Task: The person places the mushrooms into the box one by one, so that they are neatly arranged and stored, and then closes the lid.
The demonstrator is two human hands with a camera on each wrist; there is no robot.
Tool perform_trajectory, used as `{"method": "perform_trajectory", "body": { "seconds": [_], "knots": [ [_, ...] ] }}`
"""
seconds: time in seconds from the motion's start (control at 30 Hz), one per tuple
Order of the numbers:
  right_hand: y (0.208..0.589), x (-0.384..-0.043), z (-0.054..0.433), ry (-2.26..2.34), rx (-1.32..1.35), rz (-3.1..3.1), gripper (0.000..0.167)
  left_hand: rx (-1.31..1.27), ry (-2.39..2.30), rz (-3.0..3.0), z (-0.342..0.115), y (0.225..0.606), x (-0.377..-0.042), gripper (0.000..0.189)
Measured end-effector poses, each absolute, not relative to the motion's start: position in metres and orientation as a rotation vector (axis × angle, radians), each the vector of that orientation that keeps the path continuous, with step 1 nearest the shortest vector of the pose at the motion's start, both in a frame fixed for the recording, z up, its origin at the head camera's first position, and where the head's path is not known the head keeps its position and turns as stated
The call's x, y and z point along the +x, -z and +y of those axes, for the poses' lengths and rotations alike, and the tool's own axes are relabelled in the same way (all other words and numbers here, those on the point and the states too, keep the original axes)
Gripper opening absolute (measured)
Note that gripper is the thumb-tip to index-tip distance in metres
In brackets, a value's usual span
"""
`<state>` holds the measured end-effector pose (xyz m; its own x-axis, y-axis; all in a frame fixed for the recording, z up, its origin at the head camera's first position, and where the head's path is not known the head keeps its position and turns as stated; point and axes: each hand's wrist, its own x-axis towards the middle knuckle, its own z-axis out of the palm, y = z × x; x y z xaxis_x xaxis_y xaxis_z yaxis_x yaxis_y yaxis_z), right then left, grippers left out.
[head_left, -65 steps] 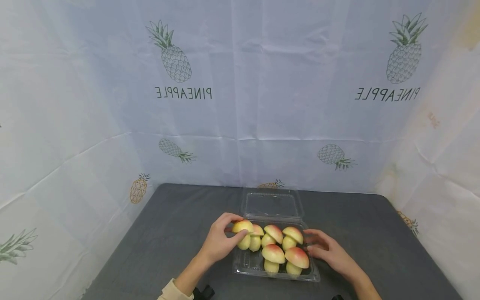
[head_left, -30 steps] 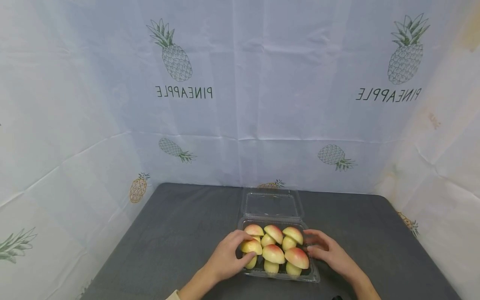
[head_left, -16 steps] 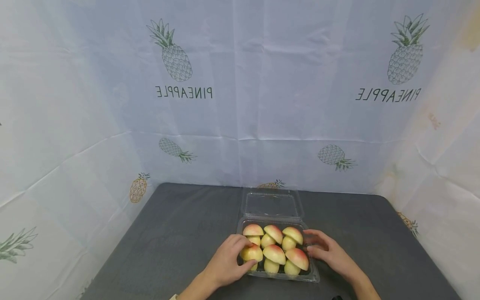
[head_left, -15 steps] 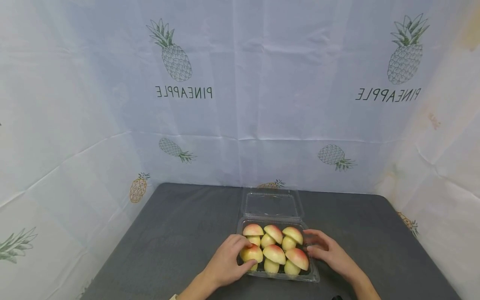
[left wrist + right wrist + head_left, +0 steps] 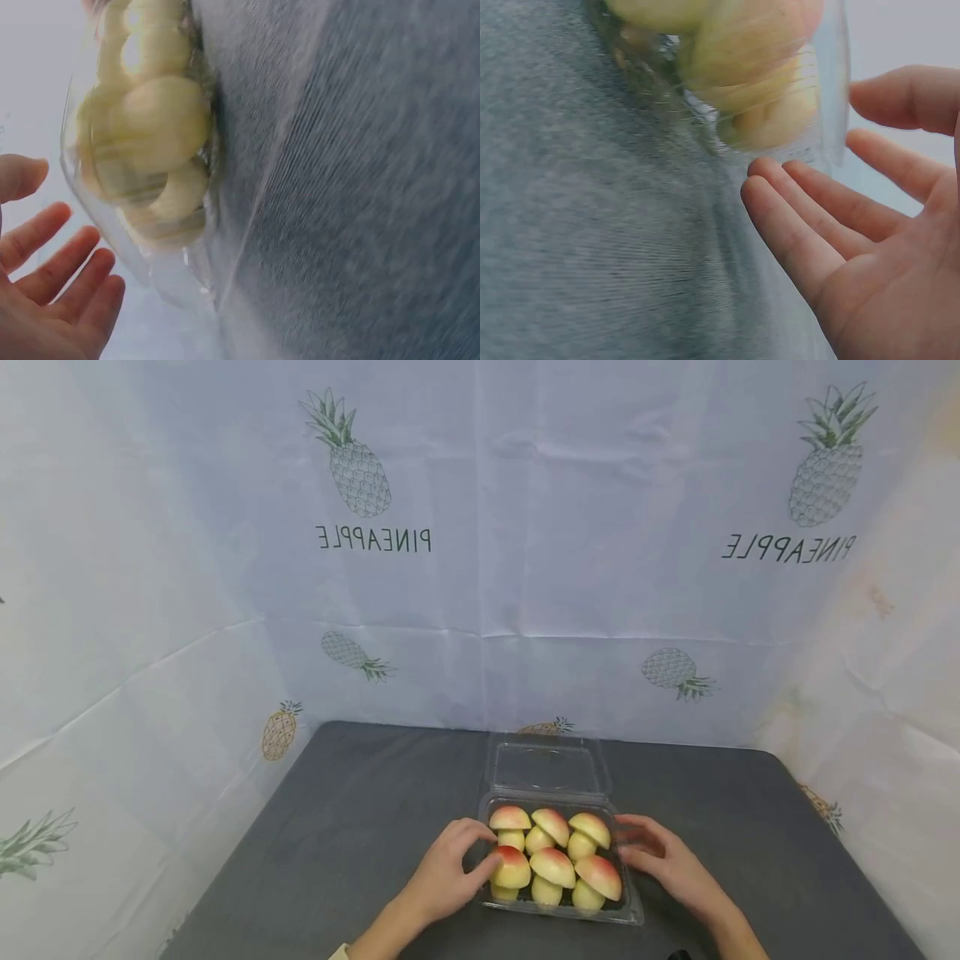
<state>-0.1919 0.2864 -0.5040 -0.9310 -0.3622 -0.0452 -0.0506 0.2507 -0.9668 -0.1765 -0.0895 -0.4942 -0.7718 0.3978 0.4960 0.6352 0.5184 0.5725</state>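
A clear plastic clamshell box (image 5: 633,912) holds several toy mushrooms with pale yellow stems and red-tinged caps, in two rows of three. Its lid (image 5: 551,768) lies folded back behind it. Beside the front left mushroom (image 5: 512,870), my left hand (image 5: 448,870) has its thumb and fingers spread; in the left wrist view the fingers (image 5: 64,262) are apart from the box and hold nothing. My right hand (image 5: 667,864) stays at the box's right side. The right wrist view has its extended fingertips (image 5: 759,189) near the box wall; contact is hard to tell.
The box stands on a dark grey tabletop (image 5: 360,810). White cloth (image 5: 510,543) printed with pineapples hangs behind the table and along both sides.
My left hand brought a mushroom from the back left to the front left of the box, then let go and drew back slightly left. My right hand has kept its place.
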Motion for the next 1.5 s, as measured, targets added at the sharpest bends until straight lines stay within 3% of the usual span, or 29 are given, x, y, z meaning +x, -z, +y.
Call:
{"method": "perform_trajectory", "body": {
  "seconds": [0.5, 0.8, 1.5],
  "knots": [
    [0.482, -0.209, 0.278, 1.593, -0.118, 2.573, 0.053, -0.631, 1.345, -2.518, -0.103, 0.481, -0.208, 0.022],
    [0.476, -0.224, 0.275, 1.428, -0.157, 2.806, 0.046, -0.547, 1.383, -2.553, -0.107, 0.481, -0.231, 0.027],
    [0.475, -0.268, 0.267, 1.357, -0.094, 2.898, 0.048, -0.362, 1.513, -2.623, -0.092, 0.491, -0.289, 0.029]
  ]
}}
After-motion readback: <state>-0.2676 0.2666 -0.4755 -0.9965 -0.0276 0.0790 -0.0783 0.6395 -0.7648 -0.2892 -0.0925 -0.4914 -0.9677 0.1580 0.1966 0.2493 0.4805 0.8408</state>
